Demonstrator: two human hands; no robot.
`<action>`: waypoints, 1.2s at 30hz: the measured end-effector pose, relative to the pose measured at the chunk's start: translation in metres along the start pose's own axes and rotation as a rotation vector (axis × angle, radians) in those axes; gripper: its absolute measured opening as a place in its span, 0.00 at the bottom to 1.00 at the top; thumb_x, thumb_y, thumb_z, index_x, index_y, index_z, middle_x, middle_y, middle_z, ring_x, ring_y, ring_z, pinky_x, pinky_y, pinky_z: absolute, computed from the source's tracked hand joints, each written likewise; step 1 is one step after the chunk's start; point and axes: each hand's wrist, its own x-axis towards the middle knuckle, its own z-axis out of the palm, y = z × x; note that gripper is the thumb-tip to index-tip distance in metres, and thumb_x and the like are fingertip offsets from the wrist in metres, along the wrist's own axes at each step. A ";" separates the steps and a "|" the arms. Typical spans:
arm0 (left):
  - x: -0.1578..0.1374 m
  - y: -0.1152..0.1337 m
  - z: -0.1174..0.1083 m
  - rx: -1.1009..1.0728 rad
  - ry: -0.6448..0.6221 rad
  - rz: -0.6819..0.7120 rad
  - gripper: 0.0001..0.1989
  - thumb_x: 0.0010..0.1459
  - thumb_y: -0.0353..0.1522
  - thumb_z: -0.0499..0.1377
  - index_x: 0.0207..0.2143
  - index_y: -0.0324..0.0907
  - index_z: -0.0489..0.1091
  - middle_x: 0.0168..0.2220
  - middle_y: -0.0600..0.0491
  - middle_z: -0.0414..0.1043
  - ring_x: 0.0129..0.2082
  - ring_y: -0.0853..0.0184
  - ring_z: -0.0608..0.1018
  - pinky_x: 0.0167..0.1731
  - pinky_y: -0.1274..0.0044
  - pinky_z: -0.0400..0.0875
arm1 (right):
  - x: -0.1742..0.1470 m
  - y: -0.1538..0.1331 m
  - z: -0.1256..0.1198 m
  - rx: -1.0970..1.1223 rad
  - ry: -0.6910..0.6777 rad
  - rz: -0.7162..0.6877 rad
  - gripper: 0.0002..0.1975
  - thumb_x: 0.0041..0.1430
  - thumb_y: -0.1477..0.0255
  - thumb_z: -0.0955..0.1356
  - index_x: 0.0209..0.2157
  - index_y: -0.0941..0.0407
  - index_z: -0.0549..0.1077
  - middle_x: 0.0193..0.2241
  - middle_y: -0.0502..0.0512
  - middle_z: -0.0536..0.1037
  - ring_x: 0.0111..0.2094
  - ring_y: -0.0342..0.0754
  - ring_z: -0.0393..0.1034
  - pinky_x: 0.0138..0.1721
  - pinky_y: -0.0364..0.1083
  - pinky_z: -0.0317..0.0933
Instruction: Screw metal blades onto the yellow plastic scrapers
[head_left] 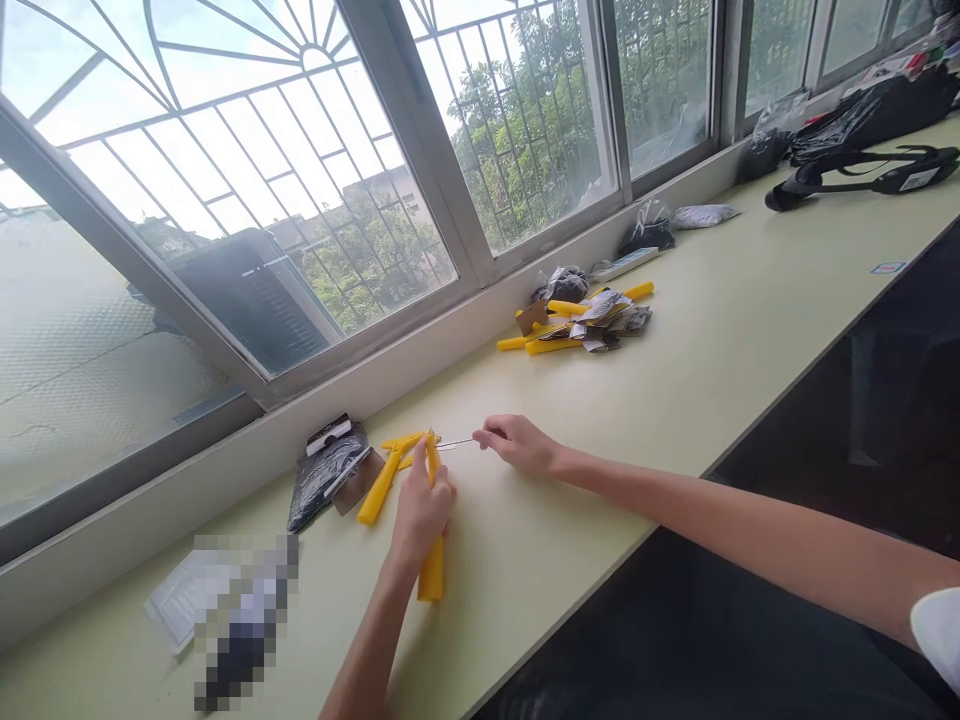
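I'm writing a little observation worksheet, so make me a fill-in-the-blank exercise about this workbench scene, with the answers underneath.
1. The left hand grips a handle coloured ____.
2. The right hand holds a thin rod that points toward the ____ hand.
3. Of the two hands, the heap of paper pieces lies nearer the ____ one.
4. The sleeve at the picture's right edge is ____.

Missing words: yellow; left; right; white.
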 end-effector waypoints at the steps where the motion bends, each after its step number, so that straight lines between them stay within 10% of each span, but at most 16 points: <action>1: 0.000 0.000 0.000 0.003 0.005 0.002 0.34 0.68 0.35 0.49 0.73 0.47 0.43 0.31 0.53 0.73 0.15 0.73 0.67 0.14 0.82 0.64 | 0.000 0.000 0.000 0.028 0.019 -0.008 0.13 0.63 0.62 0.66 0.29 0.56 0.72 0.24 0.49 0.71 0.26 0.44 0.62 0.29 0.44 0.54; 36: -0.005 0.009 0.003 0.096 0.042 0.017 0.28 0.68 0.34 0.48 0.69 0.48 0.47 0.31 0.54 0.71 0.12 0.73 0.67 0.12 0.81 0.64 | -0.001 -0.003 0.003 0.129 0.013 0.029 0.18 0.62 0.56 0.67 0.29 0.56 0.74 0.19 0.44 0.63 0.23 0.42 0.57 0.27 0.45 0.51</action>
